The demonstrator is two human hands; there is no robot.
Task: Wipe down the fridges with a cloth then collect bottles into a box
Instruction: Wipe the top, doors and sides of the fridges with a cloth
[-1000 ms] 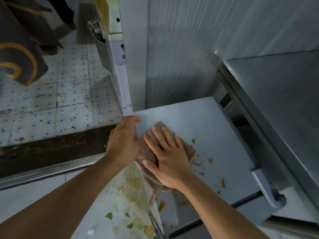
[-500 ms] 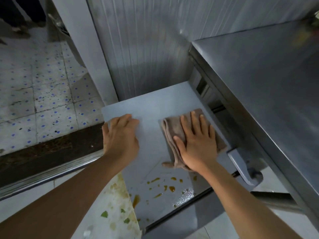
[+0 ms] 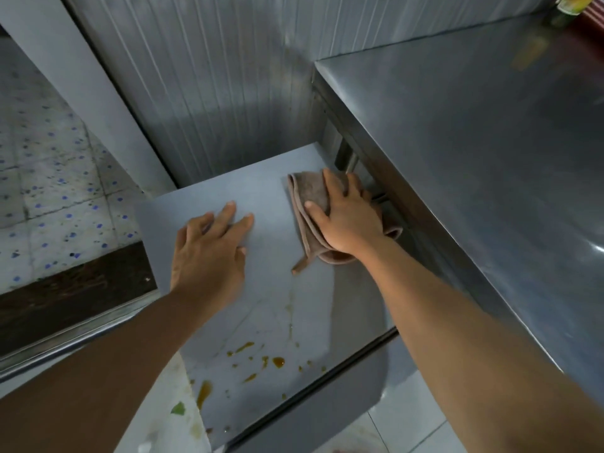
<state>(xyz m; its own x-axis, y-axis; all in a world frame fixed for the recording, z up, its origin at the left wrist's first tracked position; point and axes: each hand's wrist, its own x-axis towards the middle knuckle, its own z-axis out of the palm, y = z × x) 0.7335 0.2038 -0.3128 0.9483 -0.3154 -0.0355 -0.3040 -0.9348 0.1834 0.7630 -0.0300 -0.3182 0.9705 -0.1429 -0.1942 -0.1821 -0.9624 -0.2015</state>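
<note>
A folded brown cloth (image 3: 309, 194) lies on the grey top of a low fridge (image 3: 261, 178), near its back right corner. My right hand (image 3: 349, 217) presses flat on the cloth with fingers spread. To its left, my left hand (image 3: 209, 253) rests palm down on the bare fridge top, fingers straight. Orange-brown sauce spots (image 3: 277, 361) dot the front part of the top. No bottles or box can be made out clearly.
A taller stainless steel counter (image 3: 474, 158) stands right beside the cloth. Ribbed metal wall panels (image 3: 228, 76) rise behind the fridge. Speckled floor tiles (image 3: 49, 191) and a dark strip lie to the left. A stained white surface (image 3: 163, 426) sits below left.
My right hand has slid the cloth rightward and back, away from the sauce spots toward the counter. My left hand has moved off the left edge onto the middle of the top.
</note>
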